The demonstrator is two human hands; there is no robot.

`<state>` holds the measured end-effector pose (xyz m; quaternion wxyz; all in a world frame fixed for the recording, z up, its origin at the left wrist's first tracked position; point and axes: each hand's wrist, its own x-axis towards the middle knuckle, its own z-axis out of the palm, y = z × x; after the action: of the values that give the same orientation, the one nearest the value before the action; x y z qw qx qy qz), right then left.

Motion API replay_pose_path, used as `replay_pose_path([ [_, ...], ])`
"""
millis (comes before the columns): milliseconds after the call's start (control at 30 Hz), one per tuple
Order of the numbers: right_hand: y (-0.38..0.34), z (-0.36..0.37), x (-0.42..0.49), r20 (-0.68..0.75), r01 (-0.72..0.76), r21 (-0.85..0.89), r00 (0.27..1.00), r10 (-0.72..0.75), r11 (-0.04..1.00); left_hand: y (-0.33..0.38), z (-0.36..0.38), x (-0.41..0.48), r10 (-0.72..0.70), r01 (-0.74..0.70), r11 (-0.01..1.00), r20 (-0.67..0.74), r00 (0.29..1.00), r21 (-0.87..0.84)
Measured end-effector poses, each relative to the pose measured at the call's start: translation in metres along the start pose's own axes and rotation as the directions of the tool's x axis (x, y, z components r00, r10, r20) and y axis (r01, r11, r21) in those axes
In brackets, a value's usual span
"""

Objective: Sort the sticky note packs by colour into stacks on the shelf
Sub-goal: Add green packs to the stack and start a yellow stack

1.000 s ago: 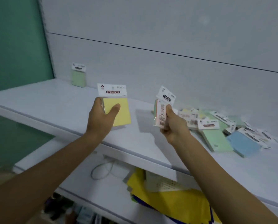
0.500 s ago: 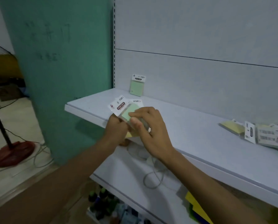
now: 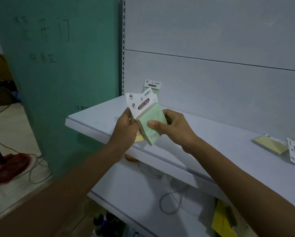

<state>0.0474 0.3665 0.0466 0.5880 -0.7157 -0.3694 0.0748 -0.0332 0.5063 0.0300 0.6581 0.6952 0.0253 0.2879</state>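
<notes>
Nearest, we see the lower shelf (image 3: 129, 190) carrying a looped cable (image 3: 161, 203) and yellow sheets (image 3: 222, 221). Over the front edge of the upper shelf (image 3: 98, 115), the left hand (image 3: 126, 129) curls round a held yellow pack (image 3: 139, 138), of which only a lower corner shows. The right hand (image 3: 174, 127) pinches a held green pack (image 3: 152, 124), thumb on its face. The hands are close together and their packs overlap. Toward the right edge lies a loose yellow pack (image 3: 270, 145). Near the back left corner we see an upright green pack (image 3: 152, 85) against the rear panel.
</notes>
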Motion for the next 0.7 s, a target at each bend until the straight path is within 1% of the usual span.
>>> replay_pose_path([
  [100,0.011,-0.004,0.028,-0.007,-0.044,0.073,0.999,0.044,0.996,-0.006,-0.001,0.028,-0.141,0.143,0.989,0.039,0.989,-0.047],
  [167,0.019,-0.009,0.048,-0.057,-0.066,0.129,0.996,0.073,0.990,-0.010,0.001,0.051,-0.200,0.202,0.974,0.028,0.979,-0.102],
  [200,0.024,-0.011,0.057,-0.086,-0.079,0.153,0.992,0.093,0.985,-0.014,0.002,0.063,-0.194,0.196,0.974,0.029,0.981,-0.112],
  [233,0.028,-0.014,0.066,-0.107,-0.097,0.168,0.988,0.116,0.981,-0.017,0.005,0.073,-0.166,0.169,0.982,0.041,0.985,-0.086],
  [333,0.037,-0.021,0.091,-0.124,-0.172,0.157,0.974,0.192,0.973,-0.027,0.014,0.104,-0.073,0.067,0.994,0.068,0.995,0.091],
  [367,0.039,-0.023,0.100,-0.118,-0.192,0.167,0.970,0.213,0.967,-0.032,0.016,0.113,-0.067,0.060,0.992,0.060,0.996,0.114],
  [433,0.043,-0.029,0.114,-0.105,-0.222,0.239,0.962,0.253,0.945,-0.040,0.017,0.132,-0.090,0.085,0.993,0.056,0.994,0.081],
  [500,0.048,-0.034,0.125,-0.114,-0.256,0.329,0.945,0.307,0.909,-0.047,0.016,0.149,-0.124,0.122,0.992,0.082,0.989,0.037],
  [533,0.051,-0.036,0.128,-0.126,-0.260,0.349,0.939,0.320,0.900,-0.051,0.016,0.155,-0.132,0.129,0.991,0.094,0.987,0.037],
  [600,0.061,-0.038,0.132,-0.185,-0.220,0.317,0.940,0.287,0.923,-0.058,0.018,0.167,-0.144,0.139,0.989,0.097,0.985,0.054],
  [700,0.073,-0.048,0.135,-0.352,-0.114,0.259,0.913,0.204,0.959,-0.065,0.028,0.183,-0.151,0.144,0.988,0.121,0.981,0.059],
])
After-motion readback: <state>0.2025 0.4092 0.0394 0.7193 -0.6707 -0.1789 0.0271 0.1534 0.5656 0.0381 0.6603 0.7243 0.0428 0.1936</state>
